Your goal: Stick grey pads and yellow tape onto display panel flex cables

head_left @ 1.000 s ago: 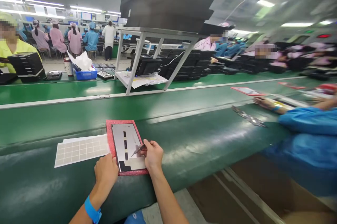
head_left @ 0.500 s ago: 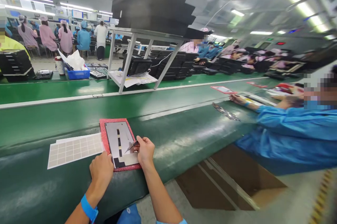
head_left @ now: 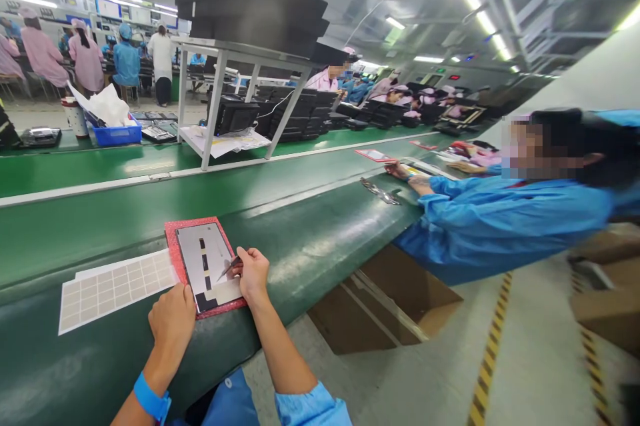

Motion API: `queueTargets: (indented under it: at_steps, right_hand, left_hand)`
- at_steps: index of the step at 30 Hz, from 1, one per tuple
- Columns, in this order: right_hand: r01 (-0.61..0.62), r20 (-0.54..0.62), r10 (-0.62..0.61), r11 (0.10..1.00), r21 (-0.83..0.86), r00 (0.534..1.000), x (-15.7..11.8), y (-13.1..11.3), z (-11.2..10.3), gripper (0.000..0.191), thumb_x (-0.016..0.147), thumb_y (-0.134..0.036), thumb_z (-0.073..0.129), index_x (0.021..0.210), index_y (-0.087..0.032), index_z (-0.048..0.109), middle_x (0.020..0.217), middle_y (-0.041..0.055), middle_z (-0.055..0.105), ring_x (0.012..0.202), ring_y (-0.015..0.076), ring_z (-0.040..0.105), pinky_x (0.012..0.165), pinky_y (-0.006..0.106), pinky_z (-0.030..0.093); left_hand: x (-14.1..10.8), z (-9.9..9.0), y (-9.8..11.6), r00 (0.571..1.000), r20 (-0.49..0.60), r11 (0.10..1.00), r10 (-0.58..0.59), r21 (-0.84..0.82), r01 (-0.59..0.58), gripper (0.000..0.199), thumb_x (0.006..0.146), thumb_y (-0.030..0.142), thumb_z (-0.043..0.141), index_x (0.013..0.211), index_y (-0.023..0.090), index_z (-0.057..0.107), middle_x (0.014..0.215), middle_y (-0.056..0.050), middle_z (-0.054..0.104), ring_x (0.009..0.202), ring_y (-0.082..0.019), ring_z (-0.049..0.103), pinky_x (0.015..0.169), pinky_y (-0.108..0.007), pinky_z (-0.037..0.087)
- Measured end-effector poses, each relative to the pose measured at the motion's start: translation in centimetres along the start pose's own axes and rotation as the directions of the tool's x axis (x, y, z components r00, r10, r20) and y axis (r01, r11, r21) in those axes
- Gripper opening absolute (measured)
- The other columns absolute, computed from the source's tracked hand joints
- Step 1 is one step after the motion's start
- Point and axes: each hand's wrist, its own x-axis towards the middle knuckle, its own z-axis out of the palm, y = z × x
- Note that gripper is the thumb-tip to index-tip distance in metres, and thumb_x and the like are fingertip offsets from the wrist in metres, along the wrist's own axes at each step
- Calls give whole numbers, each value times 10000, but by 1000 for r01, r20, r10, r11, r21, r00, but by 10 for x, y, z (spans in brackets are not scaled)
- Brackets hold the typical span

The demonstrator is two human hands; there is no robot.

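2 hands work at a flat grey panel [head_left: 215, 256] that lies on pink bubble wrap [head_left: 176, 254] on the green worktop [head_left: 310, 259]. With our right hand [head_left: 254, 274] we hold a thin dark tool [head_left: 231, 267], its fingers pinched on it. Our left hand [head_left: 173, 321] is at the near left corner, with curled fingers; we cannot tell if they grip the wrap or just press on it.

The sharp tip points down and left at the panel, so we think a hard push or a small slip could scratch it. If our left hand lets up, the wrap might slide and take the panel with it. The sheet of tan squares [head_left: 117, 286] is just beside the wrap on the left, so we might bump it with our left wrist.

The panel looks flat, with its grey side up. Its long way runs from near us to far off, and the far end leans a bit left. 3 black patches make a line along that long way.
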Motion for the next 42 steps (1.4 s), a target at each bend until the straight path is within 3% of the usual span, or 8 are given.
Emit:
queueTargets:
  at_steps: [7,17,25,35,42]
  right_hand:
    - [-1,-10,1,1000,-7,1000,1,-1,-1,650,577,-583,888,806,-230,392,594,-31,581,374,145,503,312,242,394]
    - [-32,1,32,999,-2,999,-3,-6,-5,609,584,-540,872,804,-219,403,631,-6,614,403,126,507,343,226,400]
    - [-12,-13,12,1000,15,1000,-2,-8,4,615,603,-576,860,810,-226,399,597,-38,570,371,123,479,312,231,382]
    - [-50,-13,51,998,31,999,7,-11,9,403,914,-379,761,786,-175,439,624,-47,569,408,66,472,371,152,354]
    - [-44,-13,45,998,53,999,5,-14,8,426,870,-408,799,784,-175,453,636,-39,581,427,70,480,378,160,358]
  left_hand:
    - [0,2,0,1000,10,999,25,24,-26,420,1067,320,276,1037,186,673,1058,-145,762,1019,-367,731,813,-430,517]
    - [-1,8,0,999,-29,1000,-16,11,17,365,1053,330,303,1036,197,643,1044,-134,756,984,-361,731,766,-415,505]
    - [6,0,2,1000,9,999,-8,33,8,368,1034,331,296,993,221,644,1051,-141,755,991,-384,722,757,-410,477]
    - [15,-2,2,1000,-19,999,7,49,-6,382,1024,350,275,879,244,612,964,-113,744,937,-341,700,691,-358,395]
    - [17,1,-2,999,-41,1000,13,20,-12,388,1025,386,311,798,245,592,906,-89,737,888,-306,688,656,-333,346]
